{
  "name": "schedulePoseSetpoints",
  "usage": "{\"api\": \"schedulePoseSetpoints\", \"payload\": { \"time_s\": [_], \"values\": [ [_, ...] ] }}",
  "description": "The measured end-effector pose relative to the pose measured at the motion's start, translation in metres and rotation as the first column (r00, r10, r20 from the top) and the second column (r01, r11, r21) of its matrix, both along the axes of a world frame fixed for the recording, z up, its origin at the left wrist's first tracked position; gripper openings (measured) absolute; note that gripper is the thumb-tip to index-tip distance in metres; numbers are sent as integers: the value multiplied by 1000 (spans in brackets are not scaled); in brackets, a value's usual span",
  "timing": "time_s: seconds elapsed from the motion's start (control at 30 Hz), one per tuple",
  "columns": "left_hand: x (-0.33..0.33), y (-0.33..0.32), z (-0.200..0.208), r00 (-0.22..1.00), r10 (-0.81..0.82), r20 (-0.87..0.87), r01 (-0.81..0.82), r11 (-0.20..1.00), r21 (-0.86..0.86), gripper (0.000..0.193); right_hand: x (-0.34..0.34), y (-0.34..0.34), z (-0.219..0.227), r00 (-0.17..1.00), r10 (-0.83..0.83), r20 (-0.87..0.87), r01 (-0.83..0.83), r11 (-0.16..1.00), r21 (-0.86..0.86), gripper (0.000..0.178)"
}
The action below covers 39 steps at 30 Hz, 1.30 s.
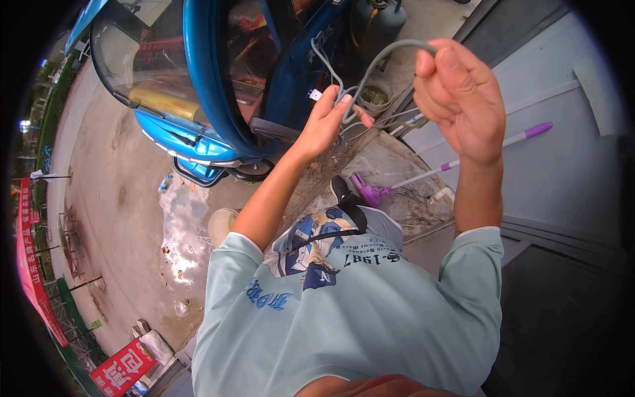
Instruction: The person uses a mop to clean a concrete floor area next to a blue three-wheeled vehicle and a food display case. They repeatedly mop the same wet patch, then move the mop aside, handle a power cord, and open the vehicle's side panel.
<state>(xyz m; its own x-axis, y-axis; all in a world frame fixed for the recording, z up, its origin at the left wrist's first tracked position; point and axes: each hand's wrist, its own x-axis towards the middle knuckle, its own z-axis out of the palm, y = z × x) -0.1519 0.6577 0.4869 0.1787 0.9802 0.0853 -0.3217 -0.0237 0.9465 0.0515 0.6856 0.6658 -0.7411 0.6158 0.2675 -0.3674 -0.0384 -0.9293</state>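
A grey electrical cable (402, 44) runs in an arc between my two hands. My right hand (463, 99), raised at the right, is closed with the cable pinched between thumb and fingers. Lower and to the left, my left hand (323, 127) grips loose loops of the same cable between its thumb and fingers. A white plug (315, 94) sticks out beside the left hand's fingers. More cable hangs beneath that hand toward the ground, where its full course is partly hidden.
A blue vehicle (196, 79) with a clear windshield stands at the left. Beyond my hands are a gas cylinder (380, 25) and a bucket (376, 96). A purple broom (423, 173) leans by the grey wall at the right. A puddle (185, 228) lies on the ground.
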Motion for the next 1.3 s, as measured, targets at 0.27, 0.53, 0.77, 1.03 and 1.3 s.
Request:
{"api": "schedulePoseSetpoints", "payload": {
  "time_s": [0.27,0.53,0.77,1.03,1.3],
  "values": [
    [-75,-45,40,908,377,186,-345,921,-183,20,38,91,-188,902,-355,245,411,879,-242,55],
    [-92,-109,108,855,400,331,-333,912,-240,24,-30,32,-525,277,-239,931,175,965,196,25],
    [-106,-179,152,786,573,231,-536,819,-206,19,-107,-2,-589,145,-156,977,-78,983,168,46],
    [-131,-250,182,589,788,178,-790,608,-74,29,-112,-8,-611,3,95,995,-504,860,-80,55],
    [-142,-283,209,549,781,297,-800,595,-85,24,-139,-54,-607,199,-61,978,-208,973,103,52]
  ]
}}
